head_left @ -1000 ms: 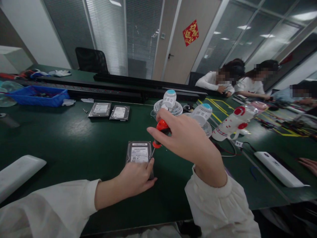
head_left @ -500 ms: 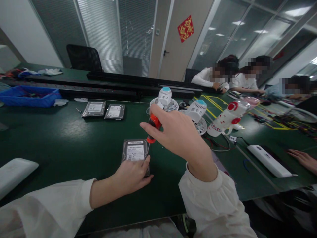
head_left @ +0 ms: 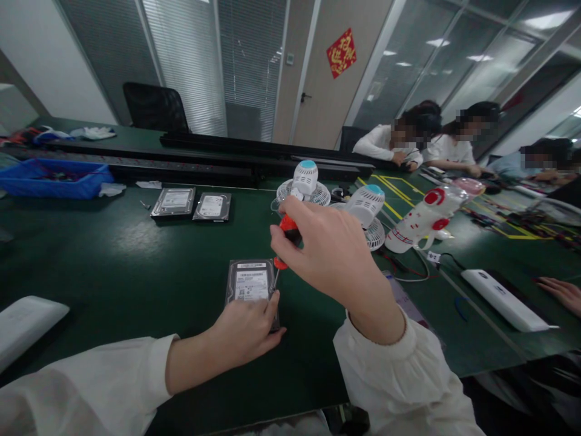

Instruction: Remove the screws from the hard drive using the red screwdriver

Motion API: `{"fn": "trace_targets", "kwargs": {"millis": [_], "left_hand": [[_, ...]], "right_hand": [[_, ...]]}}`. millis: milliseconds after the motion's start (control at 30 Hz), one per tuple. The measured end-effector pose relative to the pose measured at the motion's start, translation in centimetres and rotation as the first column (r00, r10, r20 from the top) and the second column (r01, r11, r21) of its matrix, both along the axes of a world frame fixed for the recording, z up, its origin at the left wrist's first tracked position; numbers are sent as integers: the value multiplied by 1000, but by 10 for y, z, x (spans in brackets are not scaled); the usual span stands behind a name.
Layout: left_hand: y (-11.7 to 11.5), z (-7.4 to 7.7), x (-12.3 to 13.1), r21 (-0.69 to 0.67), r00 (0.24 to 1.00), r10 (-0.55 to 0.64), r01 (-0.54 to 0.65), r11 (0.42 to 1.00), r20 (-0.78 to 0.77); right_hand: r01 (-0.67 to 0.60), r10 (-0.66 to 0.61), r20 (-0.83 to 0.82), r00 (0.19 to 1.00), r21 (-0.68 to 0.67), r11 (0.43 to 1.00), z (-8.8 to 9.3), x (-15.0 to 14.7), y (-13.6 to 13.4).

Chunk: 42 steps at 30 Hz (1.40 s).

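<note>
A hard drive [head_left: 250, 280] with a white label lies on the green table. My left hand [head_left: 245, 330] grips its near part from above, thumb at the right edge and index finger beside the screwdriver tip. My right hand [head_left: 329, 251] is closed round the red and black handle of a screwdriver [head_left: 281, 263]. The shaft points down to the drive's right edge, nearly upright; the exact contact of the tip is too small to make out. Two more hard drives, one thicker [head_left: 173, 202] and one thinner [head_left: 212, 206], lie further back.
Two white fans [head_left: 305, 181] stand behind my right hand, with a white and red bottle [head_left: 415, 221] to their right. A white power strip [head_left: 503, 300] and another person's hand [head_left: 563, 293] are at right. A blue bin [head_left: 54, 181] sits at far left. Co-workers sit at back right.
The view has shifted slightly. My right thumb has drawn in closer round the screwdriver handle. My left hand stays on the hard drive.
</note>
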<state>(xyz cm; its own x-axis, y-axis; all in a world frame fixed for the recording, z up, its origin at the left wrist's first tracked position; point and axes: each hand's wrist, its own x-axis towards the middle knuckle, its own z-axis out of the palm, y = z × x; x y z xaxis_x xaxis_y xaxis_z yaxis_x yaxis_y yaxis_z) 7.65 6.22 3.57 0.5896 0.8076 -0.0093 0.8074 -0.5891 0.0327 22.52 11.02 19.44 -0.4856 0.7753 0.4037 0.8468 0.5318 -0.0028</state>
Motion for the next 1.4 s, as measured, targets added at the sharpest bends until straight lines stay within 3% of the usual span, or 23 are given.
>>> {"fn": "trace_targets", "kwargs": {"millis": [167,333,567,733,1067,1267,1400], "left_hand": [[0,1,1,2,1000,-4,4,1000,-1],[-1,-1,0,11,1000,-20,20,1000,-12],[-1,-2,0,42,1000,-12,12,999,3],[-1,-3,-1,45,1000,-14,14,999,10],[1,-1,0,23,1000,-14,14,1000,2],[0,0,0,13,1000,-9,9,1000,-10],[-1,0,0,6,1000,-2,2,1000,-13]], "right_hand": [[-52,52,16,999,-22,998,1,1,-1],[0,1,27,1000,-13,1000,1,2,2],[-70,70,2,998,-47,996,3,8,0],[-24,24,15,1000,-33,999,3,9,2],[-136,129,-73,989,-108,985,5,17,3],[-57,54,-45,998,-58,997,3,15,6],[-115,109,-59,992,-130,985,6,18,5]]}}
